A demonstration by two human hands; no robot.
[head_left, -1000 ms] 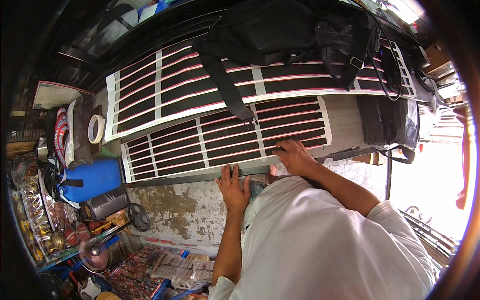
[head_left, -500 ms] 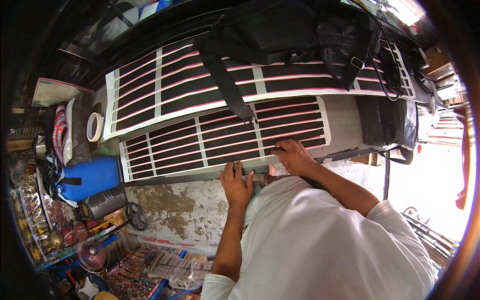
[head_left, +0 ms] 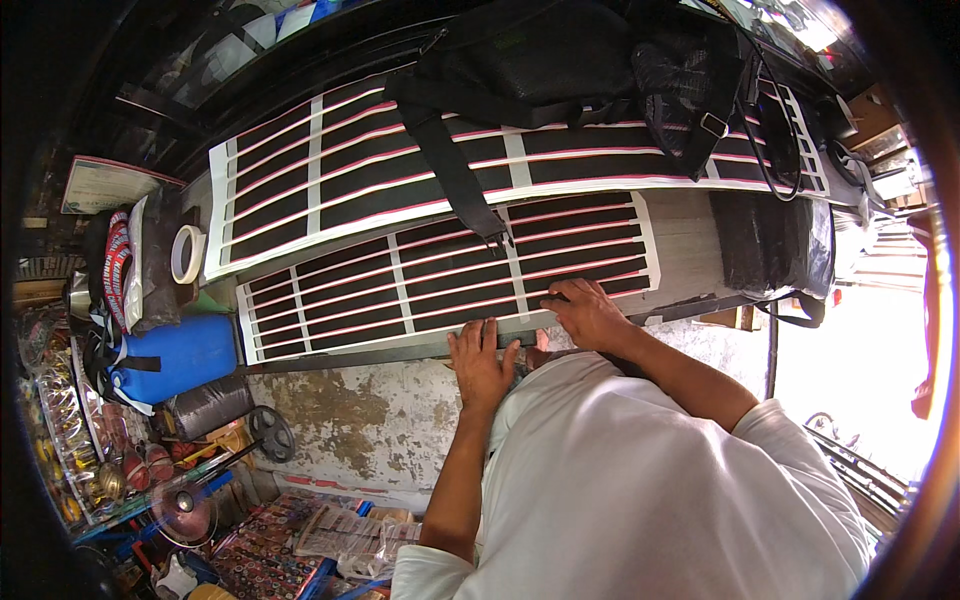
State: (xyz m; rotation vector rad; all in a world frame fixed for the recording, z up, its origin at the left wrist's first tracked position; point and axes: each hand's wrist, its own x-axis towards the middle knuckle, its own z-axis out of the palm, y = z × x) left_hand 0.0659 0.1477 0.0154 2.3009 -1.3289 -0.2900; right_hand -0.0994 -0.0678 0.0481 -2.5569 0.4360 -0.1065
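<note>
A black sheet with white and red stripes [head_left: 450, 272] lies flat on a grey bench, its white border bands at both ends. At the bench's near edge rests my left hand [head_left: 482, 365], fingers stretched out over the sheet's near border and thumb apart. My right hand [head_left: 588, 315] is just to the right, its fingers bent together and pressed on the sheet's near edge beside a grey cross band. Whatever its fingertips pinch, if anything, is hidden. Behind lies a longer striped sheet [head_left: 270, 185], partly covered by a black bag [head_left: 530, 60] whose strap [head_left: 450, 170] hangs forward.
To the left are a tape roll [head_left: 187, 254], a red lanyard [head_left: 118, 255] and a blue jerrycan [head_left: 180, 357]. A plastic-wrapped black bundle [head_left: 768, 245] sits at the bench's right end. Below left, a small fan [head_left: 183, 510] stands near shelves of goods.
My left hand has slid slightly right along the bench edge, closer to my right hand. My right hand and the striped sheets stay nearly where they were.
</note>
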